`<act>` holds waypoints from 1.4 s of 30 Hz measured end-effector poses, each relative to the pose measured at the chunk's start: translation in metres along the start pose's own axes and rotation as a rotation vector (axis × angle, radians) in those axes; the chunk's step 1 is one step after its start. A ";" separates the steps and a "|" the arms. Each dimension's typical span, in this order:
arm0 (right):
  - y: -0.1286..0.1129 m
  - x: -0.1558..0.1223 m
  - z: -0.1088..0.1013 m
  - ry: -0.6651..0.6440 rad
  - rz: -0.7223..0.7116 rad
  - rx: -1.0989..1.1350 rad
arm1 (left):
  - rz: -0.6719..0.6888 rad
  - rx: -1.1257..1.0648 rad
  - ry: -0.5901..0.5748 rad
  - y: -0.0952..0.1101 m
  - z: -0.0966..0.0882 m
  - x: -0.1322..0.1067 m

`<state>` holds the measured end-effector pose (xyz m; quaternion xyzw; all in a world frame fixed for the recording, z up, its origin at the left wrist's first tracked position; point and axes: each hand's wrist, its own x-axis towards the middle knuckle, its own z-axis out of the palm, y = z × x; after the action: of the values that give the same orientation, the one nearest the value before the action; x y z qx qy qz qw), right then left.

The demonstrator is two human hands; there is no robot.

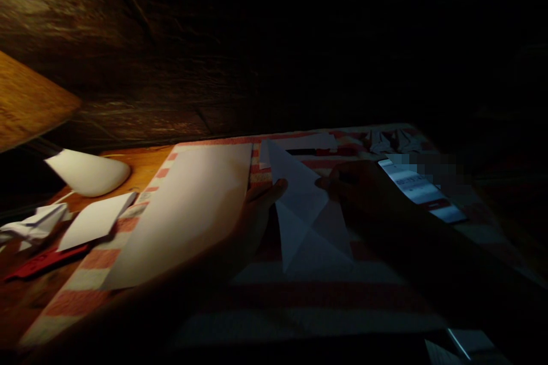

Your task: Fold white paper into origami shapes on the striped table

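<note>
Between my two hands is a white sheet of paper (306,211), creased across its lower part and folded to a point at the far end. My left hand (260,205) grips its left edge, the thumb lying on top and the other fingers hidden beneath or in shadow. On the opposite edge, my right hand (349,185) pinches the paper between thumb and finger. A large blank white sheet (192,199) lies flat to the left, partly under my left forearm. The light is dim, so both hands show mostly as dark shapes.
A lamp with an orange shade (29,100) and white base (92,172) stands at left. Near it lie folded paper (36,225), a curved white sheet (96,219) and a red object (47,261). A lit phone (422,191) rests at right on the striped cloth (98,259).
</note>
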<state>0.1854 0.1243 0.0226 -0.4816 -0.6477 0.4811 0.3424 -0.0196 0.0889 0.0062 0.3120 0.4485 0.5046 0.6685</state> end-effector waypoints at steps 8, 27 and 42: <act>0.005 -0.002 0.002 -0.038 0.028 0.172 | 0.004 0.065 0.028 0.001 -0.003 0.002; 0.012 -0.014 0.014 -0.265 0.050 0.047 | 0.001 0.207 -0.077 -0.004 -0.005 0.003; 0.009 -0.012 0.021 -0.244 0.058 0.104 | 0.009 0.092 -0.106 0.000 -0.001 0.002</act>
<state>0.1726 0.1077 0.0084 -0.4196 -0.6444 0.5786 0.2718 -0.0205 0.0907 0.0054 0.3708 0.4338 0.4690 0.6741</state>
